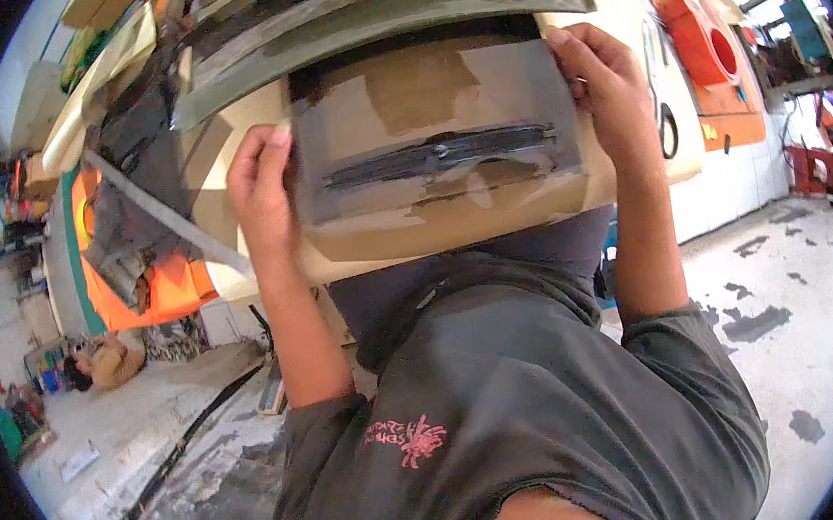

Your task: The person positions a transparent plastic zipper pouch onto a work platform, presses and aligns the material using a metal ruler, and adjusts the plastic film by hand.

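A thin, see-through rectangular sheet (335,119) with dark borders lies level in front of me, with brown patches and a thick black smear (496,144) across it. My left hand (263,179) pinches its left edge between thumb and fingers. At the upper right corner, my right hand (604,80) is closed on the opposite edge, its fingertips partly hidden. Beneath the sheet spreads cream paper or board (385,243). Just beyond its far edge runs a long grey-green bar (398,44).
Crumpled dark cloth (139,205) and a pale strip (170,212) lie to the left over orange material (177,291). An orange box-like object with a round hole (700,42) stands at the right. Far left, another person (109,364) is low near the floor.
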Motion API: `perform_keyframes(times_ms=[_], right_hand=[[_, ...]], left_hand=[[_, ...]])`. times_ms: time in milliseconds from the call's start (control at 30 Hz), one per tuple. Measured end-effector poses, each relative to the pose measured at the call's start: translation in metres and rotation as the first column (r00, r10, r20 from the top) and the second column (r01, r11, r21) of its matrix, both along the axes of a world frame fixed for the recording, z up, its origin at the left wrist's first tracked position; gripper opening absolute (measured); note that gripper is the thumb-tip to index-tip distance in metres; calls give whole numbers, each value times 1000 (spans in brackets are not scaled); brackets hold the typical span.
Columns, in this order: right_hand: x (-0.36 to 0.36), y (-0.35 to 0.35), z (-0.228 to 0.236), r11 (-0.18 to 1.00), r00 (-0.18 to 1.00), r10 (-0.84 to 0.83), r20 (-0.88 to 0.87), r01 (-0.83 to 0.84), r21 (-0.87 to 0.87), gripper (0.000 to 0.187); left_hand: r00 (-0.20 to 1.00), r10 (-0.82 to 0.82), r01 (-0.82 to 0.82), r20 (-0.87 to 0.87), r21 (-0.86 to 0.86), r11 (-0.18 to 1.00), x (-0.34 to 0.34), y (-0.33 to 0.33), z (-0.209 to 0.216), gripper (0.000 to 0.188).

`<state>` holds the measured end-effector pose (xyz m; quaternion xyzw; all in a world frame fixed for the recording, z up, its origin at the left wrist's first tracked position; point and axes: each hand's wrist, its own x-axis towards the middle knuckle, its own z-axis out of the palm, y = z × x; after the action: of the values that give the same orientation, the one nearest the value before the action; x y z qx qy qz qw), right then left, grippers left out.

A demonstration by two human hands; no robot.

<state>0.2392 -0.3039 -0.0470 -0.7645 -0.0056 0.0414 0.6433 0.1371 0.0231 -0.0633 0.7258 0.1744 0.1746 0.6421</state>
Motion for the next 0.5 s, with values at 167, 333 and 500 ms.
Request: perform_keyframes(times_ms=[167, 333, 500], right_hand=[[2, 2, 4, 994, 998, 47, -34, -43, 98, 25], [5, 1, -3, 993, 998, 26, -56, -19, 120, 20], [4, 5, 0, 990, 998, 34, -59, -25, 138, 20]], left_hand=[[997, -79, 80, 25, -48, 996, -3, 4, 2, 18], [994, -82, 91, 70, -126, 988, -1, 3, 0, 19], [994, -74, 84, 83, -125, 989, -3, 2, 3, 20]])
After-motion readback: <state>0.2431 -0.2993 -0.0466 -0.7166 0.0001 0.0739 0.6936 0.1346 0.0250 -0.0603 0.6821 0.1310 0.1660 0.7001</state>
